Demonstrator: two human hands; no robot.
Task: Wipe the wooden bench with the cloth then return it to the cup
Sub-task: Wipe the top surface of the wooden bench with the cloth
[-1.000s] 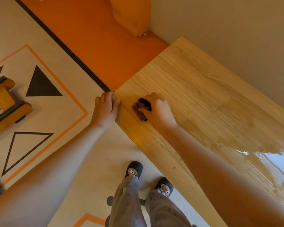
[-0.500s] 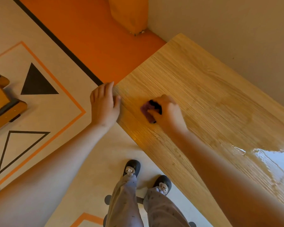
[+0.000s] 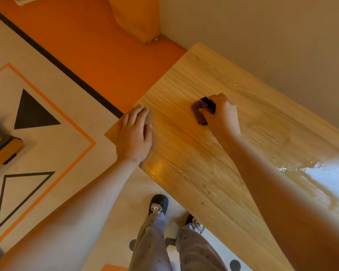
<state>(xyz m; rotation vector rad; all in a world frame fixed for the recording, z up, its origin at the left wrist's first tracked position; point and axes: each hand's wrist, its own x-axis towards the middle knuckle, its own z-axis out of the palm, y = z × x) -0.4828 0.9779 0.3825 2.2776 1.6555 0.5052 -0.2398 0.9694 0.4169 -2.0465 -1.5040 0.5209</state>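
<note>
The wooden bench (image 3: 204,163) runs diagonally from the upper middle to the lower right, against a beige wall. A small purple and black cloth (image 3: 199,111) is bunched under the fingers of my right hand (image 3: 221,114), which presses it flat on the bench top near the left end. My left hand (image 3: 134,133) lies palm down on the bench's near left corner, fingers together, holding nothing. No cup is in view.
A bright glare patch (image 3: 325,177) shines on the bench at the right. Below are a patterned floor mat (image 3: 37,153) with triangles, orange flooring (image 3: 98,45), a wooden piece of furniture (image 3: 0,151) at the left edge, and my legs and slippers (image 3: 158,206).
My right hand has slid the cloth away from the bench's near edge toward the wall side. My left hand has shifted from the bench's edge onto its corner.
</note>
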